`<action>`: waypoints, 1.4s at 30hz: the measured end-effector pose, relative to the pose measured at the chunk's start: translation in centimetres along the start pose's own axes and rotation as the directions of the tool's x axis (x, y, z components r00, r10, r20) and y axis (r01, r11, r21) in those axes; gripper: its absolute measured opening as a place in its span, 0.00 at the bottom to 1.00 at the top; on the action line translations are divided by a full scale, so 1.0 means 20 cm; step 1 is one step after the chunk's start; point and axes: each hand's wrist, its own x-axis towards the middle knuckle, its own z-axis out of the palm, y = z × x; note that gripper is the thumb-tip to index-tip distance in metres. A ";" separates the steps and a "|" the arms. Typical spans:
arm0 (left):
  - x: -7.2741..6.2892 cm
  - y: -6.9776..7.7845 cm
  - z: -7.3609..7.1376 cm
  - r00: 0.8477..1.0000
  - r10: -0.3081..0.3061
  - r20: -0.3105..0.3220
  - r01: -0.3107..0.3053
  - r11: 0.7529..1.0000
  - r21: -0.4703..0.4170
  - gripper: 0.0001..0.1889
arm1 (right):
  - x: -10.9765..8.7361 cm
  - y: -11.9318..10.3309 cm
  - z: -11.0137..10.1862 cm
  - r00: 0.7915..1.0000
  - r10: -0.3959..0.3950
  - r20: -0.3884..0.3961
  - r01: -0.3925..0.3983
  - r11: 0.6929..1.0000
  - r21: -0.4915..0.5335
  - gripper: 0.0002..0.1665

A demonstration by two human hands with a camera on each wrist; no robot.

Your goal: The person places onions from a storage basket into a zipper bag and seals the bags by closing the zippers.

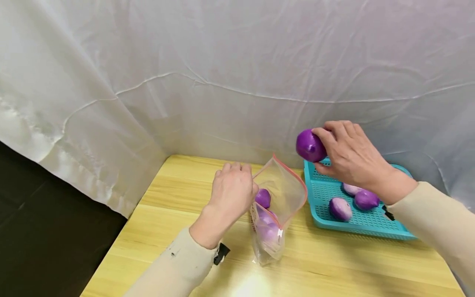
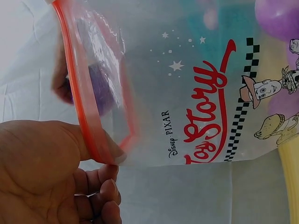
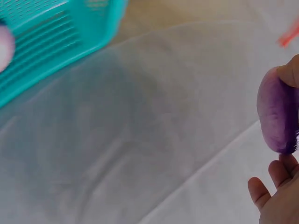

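In the head view my right hand (image 1: 350, 154) grips a purple onion (image 1: 311, 145) between thumb and fingers, above and to the right of the bag's mouth. The right wrist view shows that onion (image 3: 276, 112) at its right edge, with some fingers off it. My left hand (image 1: 233, 187) pinches the rim of a clear zip bag (image 1: 283, 189) with a red-orange seal. The left wrist view shows the thumb on the seal and printed lettering on the bag (image 2: 159, 93). Several purple onions (image 1: 263, 198) lie inside the bag, whose mouth gapes.
A turquoise plastic basket (image 1: 315, 198) stands right of the bag with several onions (image 1: 340, 209) in it, partly hidden by my right arm. Both rest on a wooden table (image 1: 178, 198). A pale cloth (image 1: 237, 62) hangs behind; a dark area (image 1: 48, 222) lies beyond the table's left edge.
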 end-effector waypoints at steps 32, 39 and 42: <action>0.02 -0.03 0.01 0.999 -0.030 0.016 0.031 0.999 -0.024 0.09 | 0.29 -0.39 0.12 0.804 -0.483 0.346 0.552 0.823 -0.136 0.21; 0.02 -0.04 0.01 0.999 -0.038 0.014 0.038 0.999 -0.018 0.07 | 0.28 -0.40 0.20 0.758 -0.509 0.407 0.620 0.756 -0.210 0.16; 0.02 -0.04 0.01 0.999 -0.042 0.026 0.043 0.999 -0.027 0.07 | 0.27 -0.39 0.22 0.762 -0.514 0.394 0.619 0.756 -0.213 0.14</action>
